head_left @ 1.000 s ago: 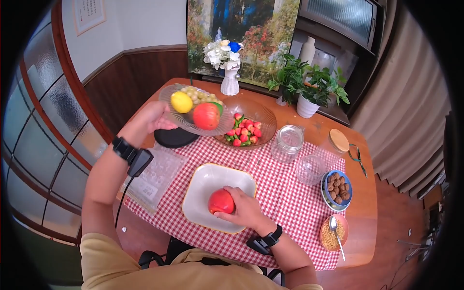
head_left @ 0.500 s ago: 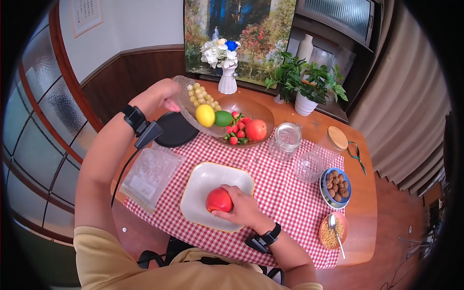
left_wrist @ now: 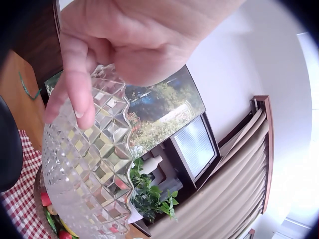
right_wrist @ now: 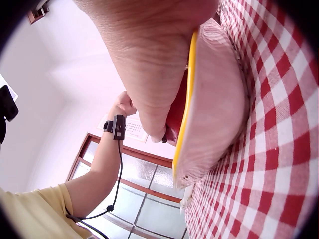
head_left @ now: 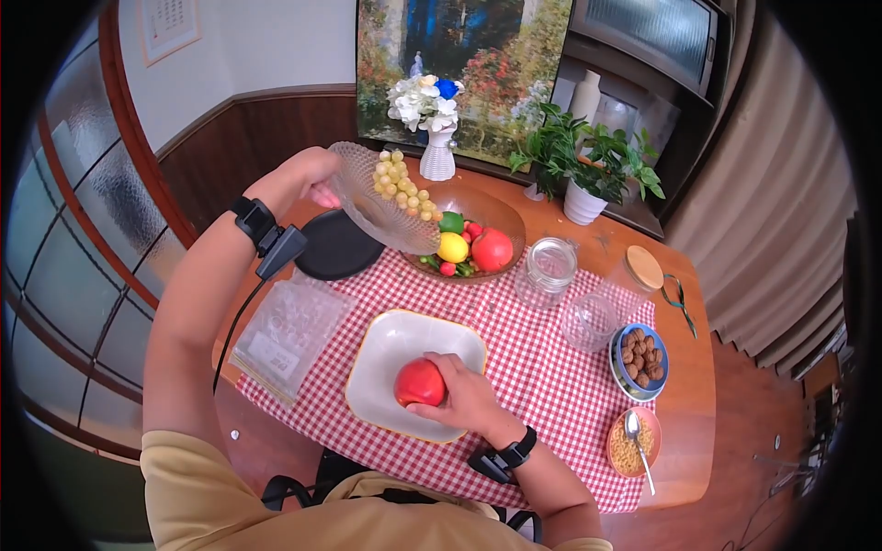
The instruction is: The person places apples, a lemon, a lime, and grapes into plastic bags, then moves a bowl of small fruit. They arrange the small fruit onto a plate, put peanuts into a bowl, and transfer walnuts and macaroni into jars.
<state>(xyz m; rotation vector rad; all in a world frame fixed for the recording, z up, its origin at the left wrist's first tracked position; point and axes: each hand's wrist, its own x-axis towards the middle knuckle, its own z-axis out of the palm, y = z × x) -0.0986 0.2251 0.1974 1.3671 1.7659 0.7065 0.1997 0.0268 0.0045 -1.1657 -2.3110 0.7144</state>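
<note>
My left hand [head_left: 315, 174] grips the rim of a clear glass bowl [head_left: 363, 207], steeply tilted over a larger amber bowl [head_left: 507, 220]. Yellow-green grapes [head_left: 404, 188] hang at the tilted bowl's lower side. In the amber bowl lie a lemon [head_left: 452, 247], a green fruit [head_left: 450, 222], a red fruit [head_left: 492, 250] and small red pieces [head_left: 447, 269]. The left wrist view shows the fingers [left_wrist: 79, 94] against the faceted glass [left_wrist: 94, 159]. My right hand [head_left: 467, 395] holds a round red fruit [head_left: 420, 382] inside a white dish [head_left: 372, 354] with a yellow rim.
A black round plate [head_left: 338, 246] and a plastic bag [head_left: 292, 326] are at the left. Glass jars [head_left: 548, 273], a bowl of walnuts [head_left: 642, 356] and a bowl with a spoon [head_left: 634, 443] stand at the right. Behind are a flower vase [head_left: 437, 156] and a potted plant [head_left: 583, 200].
The left hand's glass bowl has tipped steeply. The red fruit, then the lemon and green fruit, have dropped into the amber bowl, and the grapes have slid lower. The right hand stays on its fruit.
</note>
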